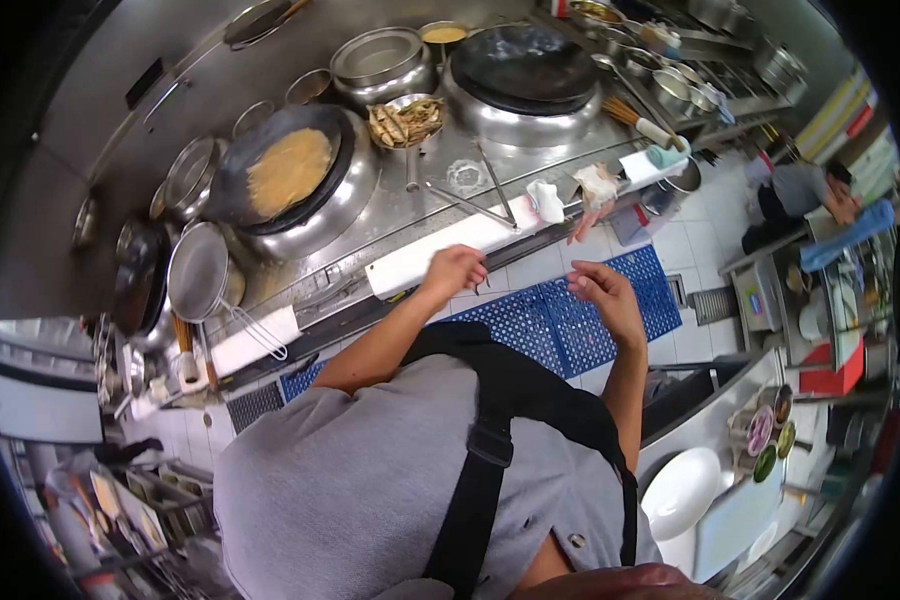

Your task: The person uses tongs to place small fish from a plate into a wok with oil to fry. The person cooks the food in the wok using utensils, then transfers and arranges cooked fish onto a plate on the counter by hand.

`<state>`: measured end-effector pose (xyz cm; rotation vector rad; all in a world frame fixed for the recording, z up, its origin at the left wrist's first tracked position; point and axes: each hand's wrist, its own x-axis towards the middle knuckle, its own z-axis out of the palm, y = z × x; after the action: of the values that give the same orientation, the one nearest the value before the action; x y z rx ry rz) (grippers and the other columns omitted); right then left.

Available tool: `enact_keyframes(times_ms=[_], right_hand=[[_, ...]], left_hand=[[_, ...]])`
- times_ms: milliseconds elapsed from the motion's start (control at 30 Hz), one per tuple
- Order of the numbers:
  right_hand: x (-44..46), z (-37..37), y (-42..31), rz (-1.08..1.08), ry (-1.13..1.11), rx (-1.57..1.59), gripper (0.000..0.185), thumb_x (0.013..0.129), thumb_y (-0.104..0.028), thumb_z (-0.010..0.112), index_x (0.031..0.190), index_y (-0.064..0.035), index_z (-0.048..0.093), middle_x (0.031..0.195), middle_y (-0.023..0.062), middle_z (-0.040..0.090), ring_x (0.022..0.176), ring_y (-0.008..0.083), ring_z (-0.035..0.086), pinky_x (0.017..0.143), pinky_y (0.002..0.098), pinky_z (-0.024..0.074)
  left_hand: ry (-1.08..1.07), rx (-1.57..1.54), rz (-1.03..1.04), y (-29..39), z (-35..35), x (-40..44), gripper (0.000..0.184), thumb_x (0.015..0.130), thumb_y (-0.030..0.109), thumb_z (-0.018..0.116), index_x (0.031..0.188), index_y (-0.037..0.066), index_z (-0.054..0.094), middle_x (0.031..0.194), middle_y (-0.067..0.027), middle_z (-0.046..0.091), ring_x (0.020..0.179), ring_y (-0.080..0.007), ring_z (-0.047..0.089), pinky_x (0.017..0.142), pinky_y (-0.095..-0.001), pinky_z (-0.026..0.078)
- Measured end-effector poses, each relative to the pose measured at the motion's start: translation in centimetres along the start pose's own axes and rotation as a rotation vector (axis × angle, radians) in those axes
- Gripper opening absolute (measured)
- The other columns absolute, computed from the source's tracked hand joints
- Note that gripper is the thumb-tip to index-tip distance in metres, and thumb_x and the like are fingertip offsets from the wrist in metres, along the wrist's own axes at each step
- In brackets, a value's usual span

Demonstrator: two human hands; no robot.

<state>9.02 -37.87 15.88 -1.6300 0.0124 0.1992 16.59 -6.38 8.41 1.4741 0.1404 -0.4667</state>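
Note:
My left hand [455, 272] is raised in front of my chest, its fingers curled together around something thin and dark that I cannot make out. To its right my right hand [610, 298] hangs in the air, thumb and fingers apart with nothing visible in them. Beyond my hands runs the white front ledge [435, 247] of the stove. Two thin metal handles [497, 185] cross there, beside a crumpled white cloth [545, 202]. A second crumpled pale cloth [596, 186] lies farther right.
A wok [232, 165] holds a brown layer of food [290, 172]. Fried pieces [406, 122] fill a handled strainer. Another dark wok [523, 65] sits to the right. A mesh strainer [199, 270] rests at left. Blue mats [560, 318] cover the floor; a person [805, 195] is at far right.

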Motion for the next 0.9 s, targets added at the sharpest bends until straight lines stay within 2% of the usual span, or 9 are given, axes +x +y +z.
enact_keyframes(times_ms=[67,133,200,300,400,500,600,700,900], right_hand=[[2.6,-0.7,0.9,-0.003,-0.078,0.026,0.033,0.097,-0.015,0.063,0.127,0.0005,0.062,0.107,0.0088,0.071,0.094,0.0158,0.068,0.081,0.0270,0.0519],[5.5,-0.5,1.2,0.003,-0.190,0.055,0.032,0.097,-0.015,0.063,0.125,0.0006,0.063,0.105,0.0072,0.072,0.091,0.0137,0.068,0.079,0.0249,0.0505],[8.2,-0.2,1.1,0.010,-0.289,0.048,0.032,0.098,-0.014,0.062,0.126,0.0008,0.063,0.105,0.0063,0.071,0.092,0.0133,0.067,0.080,0.0248,0.0508],[12.3,-0.2,1.6,0.021,-0.442,-0.006,0.032,0.098,-0.013,0.062,0.127,0.0010,0.062,0.106,0.0062,0.071,0.094,0.0126,0.066,0.081,0.0255,0.0513],[15.0,-1.8,2.0,0.109,-0.551,-0.033,0.031,0.098,-0.012,0.062,0.126,0.0016,0.062,0.106,0.0067,0.071,0.095,0.0125,0.066,0.082,0.0263,0.0518],[16.6,-5.1,2.2,0.162,-0.592,-0.142,0.031,0.098,-0.012,0.063,0.125,0.0028,0.062,0.106,0.0080,0.071,0.094,0.0134,0.066,0.083,0.0275,0.0527],[17.8,-8.6,1.8,0.226,-0.564,-0.169,0.032,0.097,-0.011,0.064,0.126,0.0019,0.062,0.106,0.0089,0.071,0.093,0.0147,0.067,0.082,0.0280,0.0526],[19.1,-12.2,2.4,0.296,-0.493,-0.110,0.033,0.097,-0.011,0.064,0.129,0.0000,0.062,0.108,0.0094,0.071,0.094,0.0155,0.068,0.081,0.0283,0.0521],[24.3,-18.0,4.0,0.411,-0.614,-0.061,0.035,0.097,-0.014,0.066,0.129,-0.0011,0.062,0.107,0.0083,0.071,0.095,0.0148,0.066,0.084,0.0279,0.0519]], left_hand=[[0.485,0.026,0.205,-1.0,-1.5,2.9,0.019,0.097,0.017,0.057,0.102,0.001,0.067,0.084,-0.0102,0.071,0.072,-0.0160,0.066,0.060,-0.0305,0.054],[0.820,0.452,0.438,-0.6,-4.9,7.0,0.028,0.095,0.029,0.062,0.100,0.002,0.067,0.089,-0.0106,0.070,0.078,-0.0210,0.067,0.065,-0.0356,0.055],[1.092,0.655,0.391,-2.3,-10.1,14.2,0.035,0.094,0.040,0.065,0.098,0.005,0.067,0.094,-0.0120,0.068,0.083,-0.0266,0.067,0.070,-0.0408,0.055],[0.752,-0.054,-0.057,4.2,-11.4,16.2,0.040,0.095,0.044,0.061,0.096,0.005,0.066,0.093,-0.0126,0.066,0.087,-0.0283,0.067,0.068,-0.0413,0.056],[0.498,-0.562,-0.147,5.5,-12.6,19.5,0.032,0.097,0.035,0.062,0.096,0.003,0.061,0.089,-0.0107,0.064,0.076,-0.0235,0.064,0.058,-0.0370,0.055],[0.340,-0.650,-0.181,2.7,-13.8,24.3,0.021,0.097,0.023,0.063,0.097,0.003,0.056,0.079,-0.0070,0.060,0.063,-0.0153,0.057,0.048,-0.0295,0.049],[0.463,-0.556,-0.124,4.6,-10.2,24.4,0.015,0.095,0.016,0.064,0.096,0.005,0.054,0.072,-0.0037,0.056,0.054,-0.0097,0.048,0.043,-0.0253,0.043],[0.547,-0.538,-0.007,5.8,-7.5,22.9,0.014,0.095,0.016,0.064,0.095,0.007,0.054,0.067,-0.0012,0.052,0.052,-0.0100,0.046,0.044,-0.0252,0.041],[0.627,-0.599,-0.070,5.2,-4.7,26.1,0.015,0.094,0.016,0.065,0.091,0.007,0.054,0.065,-0.0009,0.050,0.052,-0.0105,0.045,0.044,-0.0254,0.039]])
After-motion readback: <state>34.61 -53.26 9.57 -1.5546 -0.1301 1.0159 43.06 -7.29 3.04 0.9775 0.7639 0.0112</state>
